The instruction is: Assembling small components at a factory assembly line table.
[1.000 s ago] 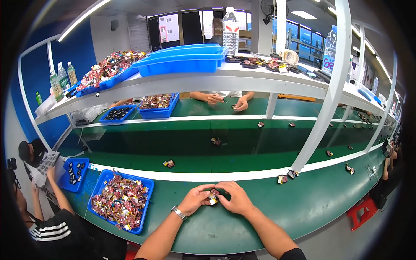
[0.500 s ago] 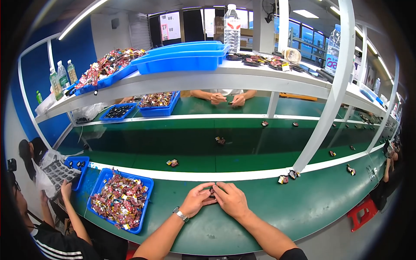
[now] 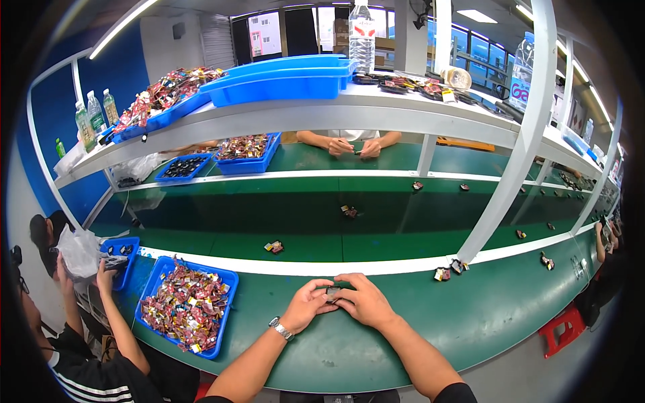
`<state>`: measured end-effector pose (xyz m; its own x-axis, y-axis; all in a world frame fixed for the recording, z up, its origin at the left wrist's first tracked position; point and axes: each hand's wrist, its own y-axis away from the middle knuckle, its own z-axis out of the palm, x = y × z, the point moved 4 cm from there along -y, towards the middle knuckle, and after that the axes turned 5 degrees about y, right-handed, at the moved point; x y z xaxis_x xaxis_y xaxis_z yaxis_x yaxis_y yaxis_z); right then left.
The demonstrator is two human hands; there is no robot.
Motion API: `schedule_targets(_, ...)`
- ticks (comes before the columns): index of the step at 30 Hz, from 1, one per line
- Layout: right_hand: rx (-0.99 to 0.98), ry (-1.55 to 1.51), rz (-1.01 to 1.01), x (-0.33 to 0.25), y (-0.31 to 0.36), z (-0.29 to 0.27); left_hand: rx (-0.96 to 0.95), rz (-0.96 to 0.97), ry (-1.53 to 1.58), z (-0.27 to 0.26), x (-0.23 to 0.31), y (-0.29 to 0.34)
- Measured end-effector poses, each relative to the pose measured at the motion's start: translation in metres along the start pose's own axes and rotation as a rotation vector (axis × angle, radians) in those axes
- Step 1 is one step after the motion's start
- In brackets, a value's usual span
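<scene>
A small dark component [image 3: 332, 293] is pinched by the left hand [image 3: 304, 306] and right hand [image 3: 366, 302] (presumably for steadiness) over the green worktable [image 3: 457, 322].

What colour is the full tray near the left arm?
The tray is bright blue. It shows best in the head view.

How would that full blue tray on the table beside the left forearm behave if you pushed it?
The blue tray is likely stiff, as its walls stand up under the load. Heaped with small pieces, it may resist a push. Broad and low, it seems unlikely to tip, though pieces near the rim could spill.
</scene>
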<state>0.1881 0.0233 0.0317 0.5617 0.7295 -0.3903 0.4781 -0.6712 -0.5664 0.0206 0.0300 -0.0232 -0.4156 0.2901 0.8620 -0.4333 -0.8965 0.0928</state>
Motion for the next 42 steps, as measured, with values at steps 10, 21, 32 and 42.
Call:
schedule_targets(10, -0.010, -0.130, 0.191, 0.003, 0.006, 0.004, -0.145, 0.014, -0.060, 0.005, 0.004, 0.001)
schedule_targets(21, -0.136, -0.255, 0.153, 0.003, 0.009, 0.002, -0.137, -0.089, -0.042, 0.001, 0.001, 0.001)
schedule_targets(32, 0.048, -0.205, 0.244, -0.004, 0.011, 0.011, -0.093, -0.012, 0.034, -0.003, 0.000, 0.000)
schedule_targets(42, 0.181, -0.281, 0.326, 0.000, 0.016, 0.017, -0.099, -0.006, 0.059, -0.002, 0.000, 0.000)
